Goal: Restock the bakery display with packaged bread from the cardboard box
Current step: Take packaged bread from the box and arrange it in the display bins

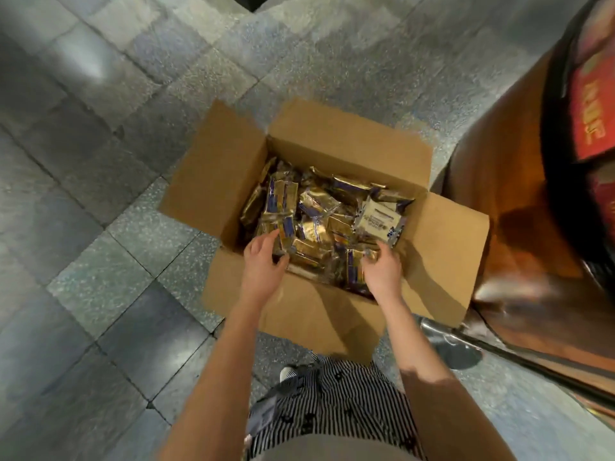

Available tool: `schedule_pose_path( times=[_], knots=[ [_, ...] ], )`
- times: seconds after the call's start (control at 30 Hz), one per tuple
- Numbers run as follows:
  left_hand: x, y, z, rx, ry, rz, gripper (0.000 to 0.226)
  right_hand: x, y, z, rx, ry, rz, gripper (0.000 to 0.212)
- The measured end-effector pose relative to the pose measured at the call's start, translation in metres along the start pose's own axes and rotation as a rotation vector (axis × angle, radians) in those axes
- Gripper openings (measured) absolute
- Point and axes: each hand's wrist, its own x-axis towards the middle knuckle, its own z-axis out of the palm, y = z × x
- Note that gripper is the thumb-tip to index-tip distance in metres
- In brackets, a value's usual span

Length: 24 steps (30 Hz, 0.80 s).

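Head view: in the cardboard box point(332, 138), the left hand point(263, 262) apparently pinches a gold bread packet point(285, 232); the right hand point(382, 270) touches others, and I cannot tell its grip.

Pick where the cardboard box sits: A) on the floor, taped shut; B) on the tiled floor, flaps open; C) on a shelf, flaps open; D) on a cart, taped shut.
B: the cardboard box stands on the grey tiled floor, its flaps folded out, bread packets showing inside.

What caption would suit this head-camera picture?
Left hand and right hand reach among gold bread packets in an open cardboard box on tiled floor.
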Motion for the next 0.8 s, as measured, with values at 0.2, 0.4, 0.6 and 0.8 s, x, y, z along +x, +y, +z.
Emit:
schedule_pose_path(
  times=[0.2,0.4,0.6,0.8],
  knots=[
    [0.06,0.004,0.03,-0.018,-0.132,-0.124,0.056,0.077,0.014,-0.001,-0.136,-0.007,-0.011,0.058],
    [0.092,-0.015,0.054,-0.022,-0.332,-0.283,0.053,0.14,0.027,0.009,-0.254,-0.109,-0.057,0.068],
    [0.115,-0.042,0.077,0.103,-0.563,-0.309,0.052,0.189,0.043,0.024,-0.304,-0.124,-0.108,0.071],
    [0.135,-0.052,0.099,0.209,-0.732,-0.318,0.058,0.208,0.062,0.042,-0.456,-0.157,-0.12,0.079]
  ],
)
